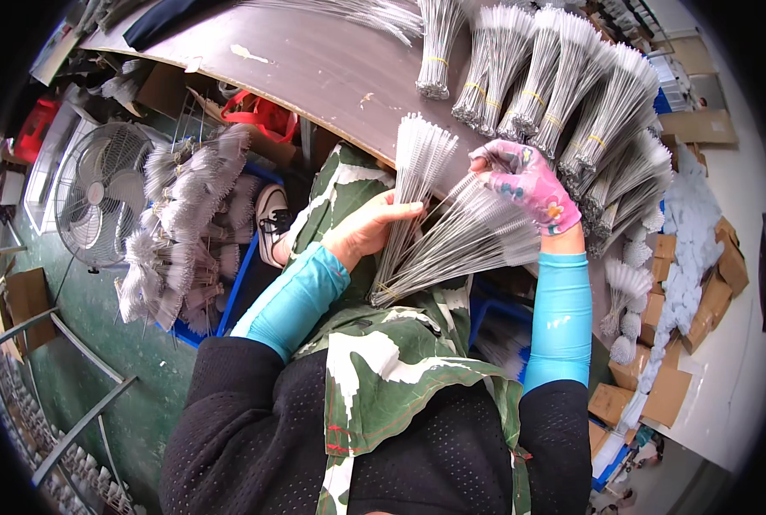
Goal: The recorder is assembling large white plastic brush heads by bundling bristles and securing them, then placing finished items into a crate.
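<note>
left hand (367, 230): bare, closed round fanned wire brush bundle (439, 245) over my lap | right hand (529, 182): gloved, pinching bristle tips at 1 o'clock | risk: loose stems sliding out, snagging tied bundles (563, 86) on table (314, 69)

Blue arm sleeves; pink floral glove (529, 180); camouflage apron (383, 360).

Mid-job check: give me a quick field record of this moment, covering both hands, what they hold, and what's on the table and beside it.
left hand: bare, gripping a fanned bundle of thin wire brushes near its lower part
right hand: in a pink patterned glove, fingers in the brush tips
bundle: wire ends gathered over the lap, bristle ends spread toward the table
table: brown, scuffed top
banded bundles: several lying on the table's far right
bin of brushes: on the person's left, by the floor
fan: beyond the bin
</note>
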### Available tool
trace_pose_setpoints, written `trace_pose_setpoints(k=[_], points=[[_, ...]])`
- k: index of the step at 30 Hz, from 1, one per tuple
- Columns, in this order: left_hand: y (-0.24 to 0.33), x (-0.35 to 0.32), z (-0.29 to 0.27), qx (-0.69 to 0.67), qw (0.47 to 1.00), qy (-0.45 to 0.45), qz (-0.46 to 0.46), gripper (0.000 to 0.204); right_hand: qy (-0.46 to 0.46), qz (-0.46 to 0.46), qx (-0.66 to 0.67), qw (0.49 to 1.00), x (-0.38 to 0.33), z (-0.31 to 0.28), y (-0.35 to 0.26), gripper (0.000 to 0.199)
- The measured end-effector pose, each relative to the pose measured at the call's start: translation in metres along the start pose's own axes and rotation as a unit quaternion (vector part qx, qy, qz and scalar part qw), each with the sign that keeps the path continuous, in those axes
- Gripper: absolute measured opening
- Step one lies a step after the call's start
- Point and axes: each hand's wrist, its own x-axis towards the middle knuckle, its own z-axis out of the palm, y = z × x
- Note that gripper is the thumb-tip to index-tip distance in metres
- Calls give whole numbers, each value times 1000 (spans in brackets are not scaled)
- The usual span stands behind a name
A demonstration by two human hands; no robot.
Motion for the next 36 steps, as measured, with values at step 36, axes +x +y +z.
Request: trace_pose_setpoints(k=[36], points=[[-1, -1, 12, -34, 999, 17, -15, 28, -1, 24, 36, 999, 27, 6, -2, 35]])
